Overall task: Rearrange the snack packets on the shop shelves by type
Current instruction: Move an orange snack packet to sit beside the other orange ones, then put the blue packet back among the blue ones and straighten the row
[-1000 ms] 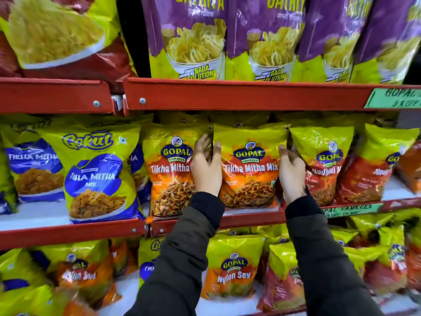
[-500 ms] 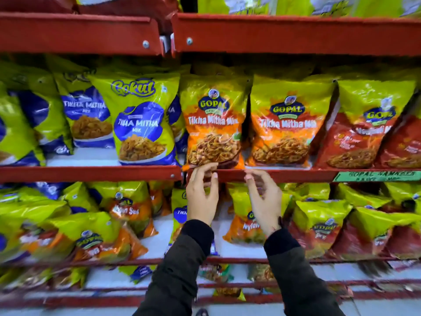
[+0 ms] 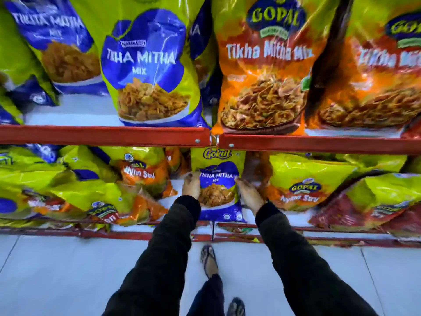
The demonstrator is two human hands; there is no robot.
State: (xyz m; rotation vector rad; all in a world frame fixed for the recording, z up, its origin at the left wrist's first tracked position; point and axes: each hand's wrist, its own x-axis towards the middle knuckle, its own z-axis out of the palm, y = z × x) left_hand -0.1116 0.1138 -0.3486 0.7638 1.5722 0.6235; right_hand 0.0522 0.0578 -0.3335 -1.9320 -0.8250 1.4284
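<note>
A small yellow-and-blue Gokul Tikha Mitha Mix packet [image 3: 217, 179] stands upright on the lower shelf, among Gopal Nylon Sev packets [image 3: 303, 188]. My left hand [image 3: 191, 184] grips its left edge and my right hand [image 3: 249, 193] grips its right edge. On the shelf above stand larger Gokul Tikha Mitha Mix packets [image 3: 145, 65] at the left and orange Gopal Tikha Mitha Mix packets [image 3: 264, 71] at the right.
Red shelf rails [image 3: 102, 135] run across the view above and below the held packet. Several tumbled Nylon Sev packets [image 3: 95, 197] lie on the lower shelf at the left. Below is pale floor tile [image 3: 68, 274], with my sandalled feet [image 3: 208, 258] near the shelf base.
My hands dropped from the middle shelf's Gopal packets to the lower shelf and took hold of the small Gokul packet. The view tilted down and moved closer.
</note>
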